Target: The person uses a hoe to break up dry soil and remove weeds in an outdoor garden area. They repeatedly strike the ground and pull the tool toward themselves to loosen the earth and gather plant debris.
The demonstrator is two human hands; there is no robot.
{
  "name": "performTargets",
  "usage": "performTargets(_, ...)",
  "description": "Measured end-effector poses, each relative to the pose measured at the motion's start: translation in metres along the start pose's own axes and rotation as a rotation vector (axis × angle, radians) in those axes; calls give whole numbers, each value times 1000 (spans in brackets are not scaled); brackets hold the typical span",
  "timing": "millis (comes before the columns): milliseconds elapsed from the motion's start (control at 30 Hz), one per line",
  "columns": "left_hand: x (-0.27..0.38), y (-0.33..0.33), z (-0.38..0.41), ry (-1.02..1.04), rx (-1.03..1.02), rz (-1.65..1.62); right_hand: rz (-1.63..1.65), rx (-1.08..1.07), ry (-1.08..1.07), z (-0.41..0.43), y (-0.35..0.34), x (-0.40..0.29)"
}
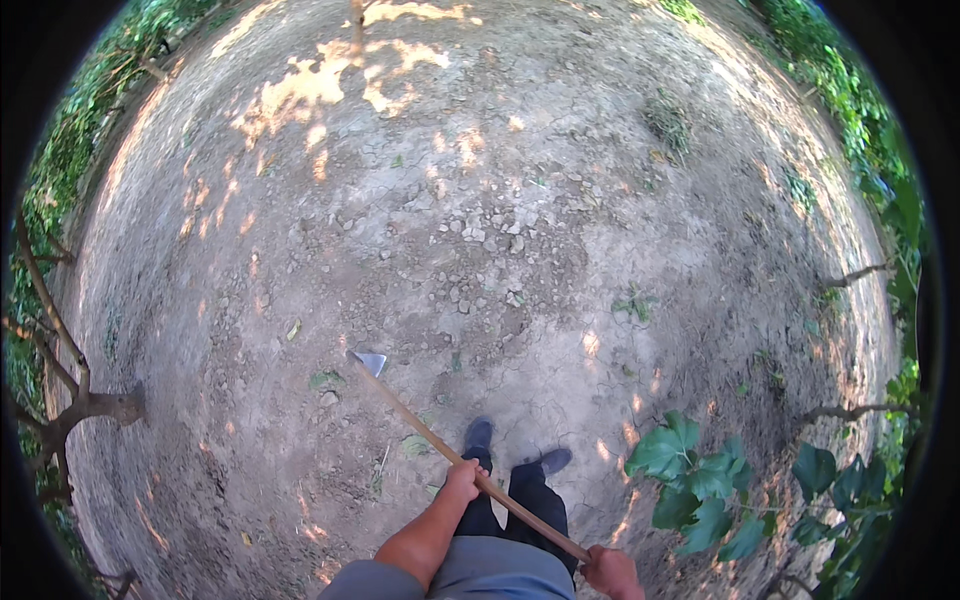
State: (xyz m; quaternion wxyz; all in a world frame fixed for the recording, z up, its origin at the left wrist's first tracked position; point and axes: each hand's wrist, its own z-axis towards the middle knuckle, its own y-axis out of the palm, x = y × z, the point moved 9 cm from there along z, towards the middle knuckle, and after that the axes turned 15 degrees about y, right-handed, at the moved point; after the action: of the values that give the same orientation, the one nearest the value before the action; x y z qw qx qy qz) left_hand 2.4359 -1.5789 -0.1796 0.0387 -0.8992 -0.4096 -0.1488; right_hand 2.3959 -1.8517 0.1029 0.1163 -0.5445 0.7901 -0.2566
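A garden hoe slants across my front, its long wooden handle [420, 426] running from lower right to upper left. My left hand [466, 478] is closed around the middle of the handle, in front of my thighs. Close to the handle's butt end, my right hand [609, 570] grips it beside my right hip. The pale metal blade [371, 364] is at the far end, left of and beyond my feet, at or just above the soil; its exact contact cannot be told.
Dry cracked soil [555, 360] surrounds my dark shoes [480, 433]. Loose clods [472, 234] lie ahead. A leafy branch [705, 480] reaches in at my right. A forked tree trunk [112, 407] stands left, and a thin trunk [357, 30] rises ahead. Cut weeds [666, 124] lie at the far right.
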Motion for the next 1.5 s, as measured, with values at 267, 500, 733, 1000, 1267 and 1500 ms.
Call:
performTargets(267,23,39,-6,13,-98,64,177,67,29,-8,-6,0)
performTargets(500,20,92,-9,-17,-227,176,364,-4,102,-13,10,8)
performTargets(733,-45,152,-32,-44,-261,430,503,-27,183,-4,27,81)
performTargets(1000,-83,245,-39,-32,-319,481,573,-21,289,27,30,137)
performTargets(1267,-111,364,-78,-23,-433,578,724,-5,441,42,-21,172)
performTargets(1500,-115,467,-104,-44,-621,667,887,29,490,74,-73,151)
